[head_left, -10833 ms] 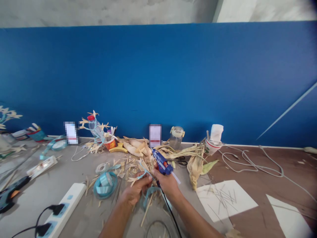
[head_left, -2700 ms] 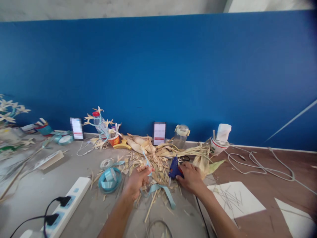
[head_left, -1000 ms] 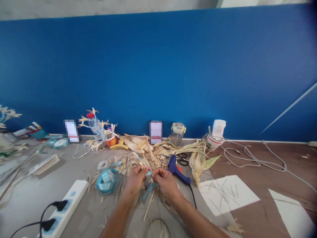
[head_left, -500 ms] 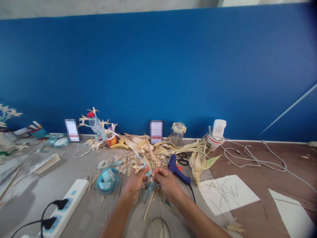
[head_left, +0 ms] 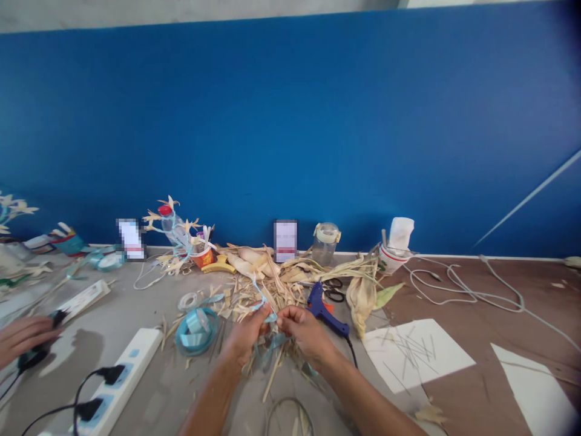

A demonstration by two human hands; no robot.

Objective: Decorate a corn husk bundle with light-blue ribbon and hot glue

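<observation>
Pinching the blue stem (head_left: 259, 291) above the husk scraps (head_left: 290, 294), the left hand (head_left: 247, 334) held its long axis slanting forward-left; the right hand (head_left: 305, 333) pinched the ribbon (head_left: 272, 317). Since the previous frame, a co-worker's hand (head_left: 26, 336) had appeared far left.

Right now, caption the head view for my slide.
Left hand and right hand hold blue ribbon over husk scraps, glue gun alongside.

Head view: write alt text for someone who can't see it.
A person's left hand holds light-blue ribbon, the right hand pinching at its end, above dry husk scraps. A blue glue gun lies at right, a ribbon roll and white power strip at left; another person's hand shows at far left.
</observation>
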